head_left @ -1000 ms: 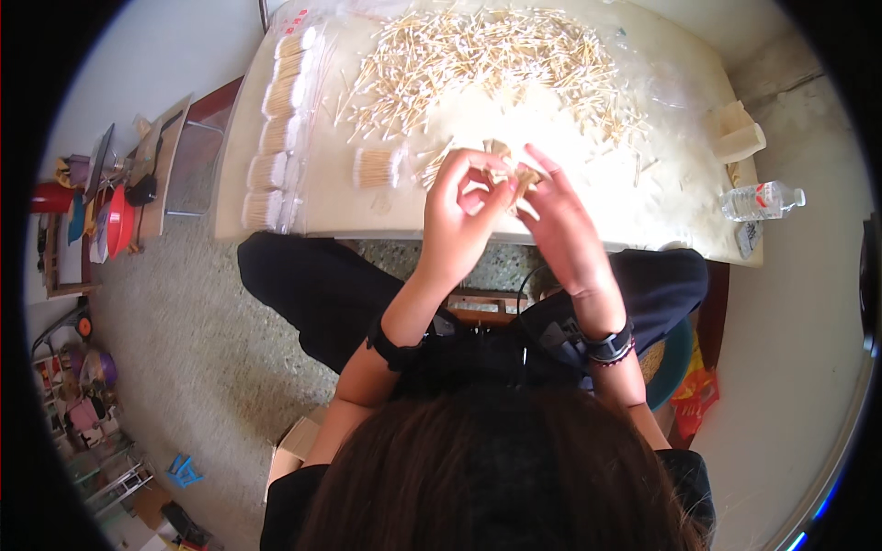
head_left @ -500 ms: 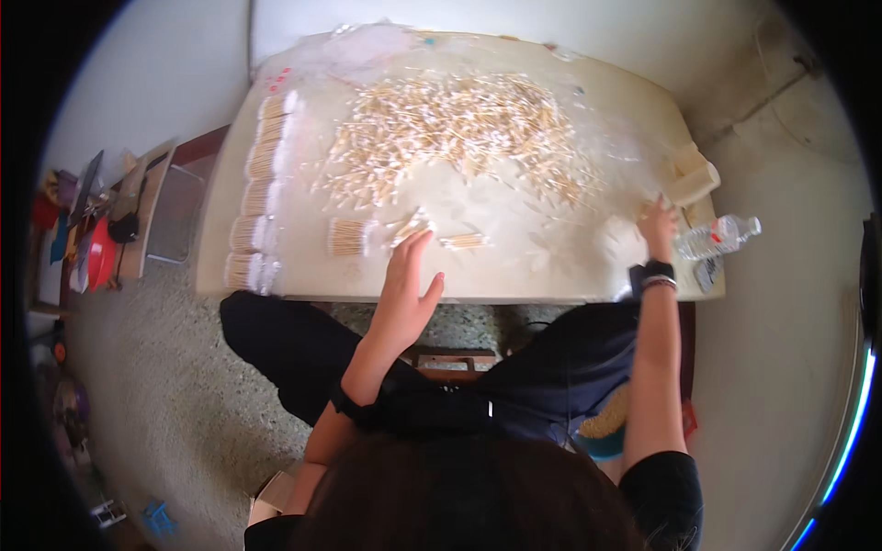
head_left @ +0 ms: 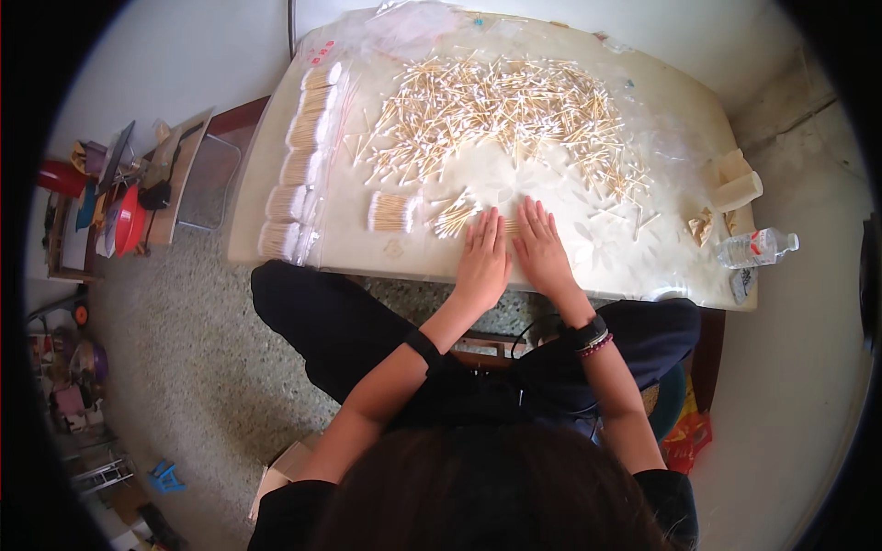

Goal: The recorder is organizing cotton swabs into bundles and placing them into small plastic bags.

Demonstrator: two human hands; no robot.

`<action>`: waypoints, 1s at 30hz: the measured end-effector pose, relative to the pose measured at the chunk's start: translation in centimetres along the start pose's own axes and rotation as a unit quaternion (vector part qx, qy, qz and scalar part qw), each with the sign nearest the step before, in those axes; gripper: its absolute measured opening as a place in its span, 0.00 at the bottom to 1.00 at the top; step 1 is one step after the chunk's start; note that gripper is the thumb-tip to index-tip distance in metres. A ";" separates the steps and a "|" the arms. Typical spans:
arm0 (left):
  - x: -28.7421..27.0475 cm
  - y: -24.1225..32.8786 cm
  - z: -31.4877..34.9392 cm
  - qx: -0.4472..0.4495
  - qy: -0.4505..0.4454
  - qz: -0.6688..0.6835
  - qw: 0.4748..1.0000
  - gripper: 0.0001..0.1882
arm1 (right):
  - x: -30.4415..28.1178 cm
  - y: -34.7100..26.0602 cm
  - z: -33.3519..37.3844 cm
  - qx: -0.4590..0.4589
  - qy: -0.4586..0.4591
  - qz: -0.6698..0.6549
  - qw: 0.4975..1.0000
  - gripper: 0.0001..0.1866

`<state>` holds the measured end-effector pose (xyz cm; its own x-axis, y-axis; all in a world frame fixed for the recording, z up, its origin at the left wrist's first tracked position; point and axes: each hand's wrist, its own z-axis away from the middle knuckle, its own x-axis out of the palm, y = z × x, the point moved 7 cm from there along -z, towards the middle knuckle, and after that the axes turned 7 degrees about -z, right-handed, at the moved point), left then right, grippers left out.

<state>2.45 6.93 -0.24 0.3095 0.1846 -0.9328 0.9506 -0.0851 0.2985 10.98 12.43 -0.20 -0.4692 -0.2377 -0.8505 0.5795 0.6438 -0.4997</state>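
We saw both hands laid palm-down near the front edge of the table (head_left: 634, 264), fingers straight and uncurled. The left hand (head_left: 485, 260) had nothing visible closed inside it, and neither did the right hand (head_left: 542, 253); we could not tell what, if anything, lay under the palms. In the narrow gap between them we made out a small batch of swabs (head_left: 511, 226), mostly hidden, and could not tell whether both hands touched it.

Just beyond the left fingertips lay a loose cluster of swabs (head_left: 454, 216), its sticks fanned at uneven angles. We judged that a sideways slip of that hand could have scattered it, or mixed it with the batch. Pressing unevenly from the two sides could have skewed the sticks or made them ride over one another.

Farther left we had a squared bundle (head_left: 392, 212), apparently unbound, which a stray wrist might have toppled out of line. Past it ran a column of bundles (head_left: 303, 167) by clear plastic; a tug on that film could have dragged them. Ahead spread the big heap (head_left: 505, 110), whose near strays might have rolled in. Well off to the right lay crumpled brown paper (head_left: 701, 227) and a plastic bottle (head_left: 755, 249), lying on its side, which a wide reach could have knocked.
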 end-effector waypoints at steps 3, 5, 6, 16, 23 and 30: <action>-0.7 -0.4 0.0 -0.033 0.071 0.168 0.983 0.28 | -1.6 0.2 0.5 0.017 0.116 -0.112 0.987 0.26; -0.9 -1.3 -0.5 -0.066 0.127 0.323 0.936 0.25 | -2.4 3.2 1.2 0.148 0.257 -0.479 0.826 0.24; -0.6 -2.0 -1.0 -0.107 0.159 0.423 0.886 0.24 | -2.1 3.7 0.8 0.148 0.285 -0.565 0.760 0.23; 1.2 -2.1 -2.1 -0.186 0.217 0.602 0.746 0.20 | 0.3 2.6 0.0 0.135 0.293 -0.643 0.695 0.22; 1.1 -2.2 -1.9 -0.206 0.208 0.624 0.724 0.23 | 0.8 2.6 0.0 0.134 0.276 -0.638 0.706 0.22; -4.2 -4.7 -0.7 -0.151 0.327 0.486 0.796 0.11 | 0.5 2.5 0.4 0.130 0.319 -0.650 0.678 0.22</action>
<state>-3.29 7.27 2.38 0.7554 0.6538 0.0435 0.1855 -0.2771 0.9428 12.41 13.60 -1.96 -0.8404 -0.0657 0.5380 -0.5403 0.0225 -0.8412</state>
